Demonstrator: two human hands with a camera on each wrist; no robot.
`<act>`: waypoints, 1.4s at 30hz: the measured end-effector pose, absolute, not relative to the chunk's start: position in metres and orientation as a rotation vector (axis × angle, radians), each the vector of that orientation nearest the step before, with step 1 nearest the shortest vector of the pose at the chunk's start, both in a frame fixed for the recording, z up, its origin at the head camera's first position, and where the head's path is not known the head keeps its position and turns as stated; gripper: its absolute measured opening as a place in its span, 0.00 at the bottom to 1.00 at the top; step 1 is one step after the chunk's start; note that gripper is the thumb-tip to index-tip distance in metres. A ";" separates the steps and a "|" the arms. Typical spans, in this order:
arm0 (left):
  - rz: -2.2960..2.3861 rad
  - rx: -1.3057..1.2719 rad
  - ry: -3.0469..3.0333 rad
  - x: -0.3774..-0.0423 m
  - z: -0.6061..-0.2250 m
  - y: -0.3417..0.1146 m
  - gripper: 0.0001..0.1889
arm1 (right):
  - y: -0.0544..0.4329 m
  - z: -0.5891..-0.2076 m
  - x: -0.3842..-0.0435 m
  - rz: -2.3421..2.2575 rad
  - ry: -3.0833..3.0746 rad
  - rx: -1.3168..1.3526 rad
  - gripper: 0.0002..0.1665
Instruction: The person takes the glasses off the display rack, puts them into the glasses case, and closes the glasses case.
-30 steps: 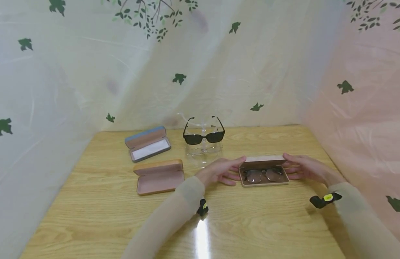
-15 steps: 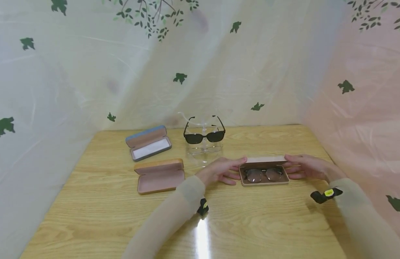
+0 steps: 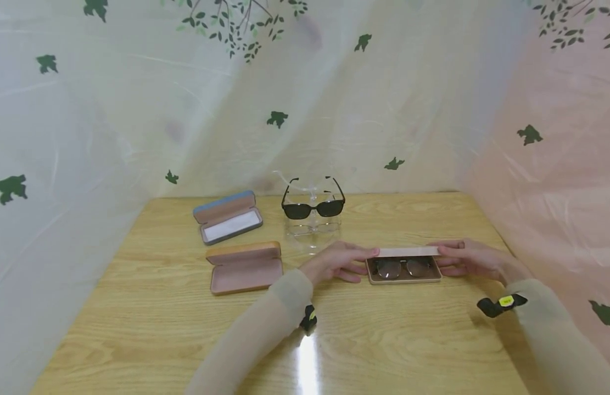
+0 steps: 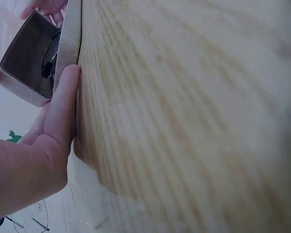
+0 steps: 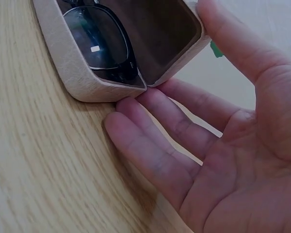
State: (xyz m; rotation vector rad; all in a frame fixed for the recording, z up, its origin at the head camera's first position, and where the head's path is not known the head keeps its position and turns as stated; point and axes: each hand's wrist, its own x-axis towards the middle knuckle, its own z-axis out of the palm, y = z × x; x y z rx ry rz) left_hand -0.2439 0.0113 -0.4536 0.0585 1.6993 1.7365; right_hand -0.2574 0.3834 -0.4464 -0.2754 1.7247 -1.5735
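The beige glasses case (image 5: 68,63) lies on the wooden table (image 3: 384,340) with its lid (image 3: 408,252) partly raised, and dark-framed eyeglasses (image 3: 390,269) lie inside it. The left hand (image 3: 336,261) touches its left end, the right hand (image 3: 471,259) its right end, fingers extended, thumbs on the lid. Black sunglasses (image 3: 329,208) are behind it, to the left.

Head view: soft, fairly even light; white glare streak on the tabletop (image 3: 136,334) at six o'clock; soft-edged shadow beside the right sleeve (image 3: 557,329) at four o'clock. Left wrist view: dimmer, cool, hazy; blurred and darkened towards three o'clock. Right wrist view: sharper; small white reflection on a spectacle lens (image 5: 104,41), eleven o'clock.
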 end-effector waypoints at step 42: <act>1.748 0.045 1.812 -0.234 -0.454 0.017 0.28 | 0.372 -0.444 -0.241 -1.412 1.990 -0.201 0.41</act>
